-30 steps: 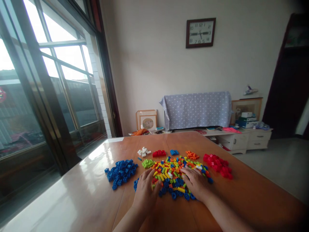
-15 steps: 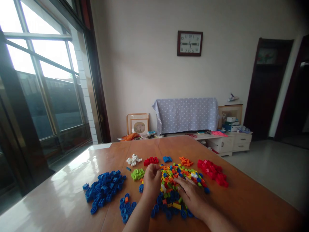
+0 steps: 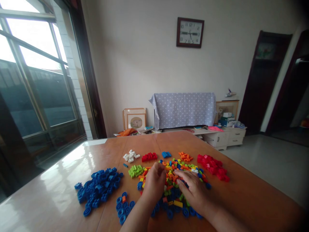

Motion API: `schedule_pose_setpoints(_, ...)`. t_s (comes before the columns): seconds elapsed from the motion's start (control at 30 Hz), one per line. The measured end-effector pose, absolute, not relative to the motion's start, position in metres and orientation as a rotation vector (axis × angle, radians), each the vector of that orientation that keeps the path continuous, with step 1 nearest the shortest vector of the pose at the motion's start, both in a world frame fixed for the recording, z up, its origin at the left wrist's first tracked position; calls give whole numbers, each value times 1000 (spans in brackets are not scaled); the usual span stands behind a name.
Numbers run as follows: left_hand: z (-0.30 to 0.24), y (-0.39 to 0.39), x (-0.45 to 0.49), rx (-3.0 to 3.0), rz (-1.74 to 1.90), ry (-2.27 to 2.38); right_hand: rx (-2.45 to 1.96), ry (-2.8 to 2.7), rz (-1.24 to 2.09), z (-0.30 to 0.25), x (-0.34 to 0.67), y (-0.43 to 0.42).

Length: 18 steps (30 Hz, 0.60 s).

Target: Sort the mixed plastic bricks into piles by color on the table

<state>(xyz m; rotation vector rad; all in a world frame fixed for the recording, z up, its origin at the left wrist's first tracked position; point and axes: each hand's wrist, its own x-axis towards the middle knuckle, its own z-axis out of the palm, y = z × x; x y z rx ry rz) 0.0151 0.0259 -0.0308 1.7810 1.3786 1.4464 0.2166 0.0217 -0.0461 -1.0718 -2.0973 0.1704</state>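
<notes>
A large mixed pile of toy building bricks point(image 3: 178, 204) in several colours, with blue wheel-like pieces at its near edge, lies before me on the table. Over the left part of this pile is my left hand point(image 3: 155, 180), its fingers curled in and pinched together; whatever they may hold is hidden. My right hand point(image 3: 194, 188) rests on the pile's right side, fingers stretched forward and thumb apart, the fingertips among the orange and yellow bricks. Left of my left hand sits a small heap of lime-green bricks point(image 3: 135, 171).
A big blue heap point(image 3: 100, 187) lies left, with loose blue wheels point(image 3: 124, 207) nearer me. Along the back are white bricks point(image 3: 131, 156), red bricks point(image 3: 149, 157), blue bricks point(image 3: 166, 154) and orange bricks point(image 3: 185, 157). Red pieces point(image 3: 212, 167) lie at the right on the wooden table point(image 3: 58, 206).
My left hand has shifted a little rightward over the pile, closer to my right hand. The right hand stays at the pile with fingers stretched. The camera view has tilted slightly down.
</notes>
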Motion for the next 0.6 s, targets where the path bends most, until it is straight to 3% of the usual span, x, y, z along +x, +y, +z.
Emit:
schedule_pose_setpoints(0.43,-32,25,19,1786,1410,1308,-1007,-2107,482,-10,201,50)
schedule_pose_setpoints(0.6,-35,31,10,1698,1535,1464,-1398,-1921,345,-2,229,107)
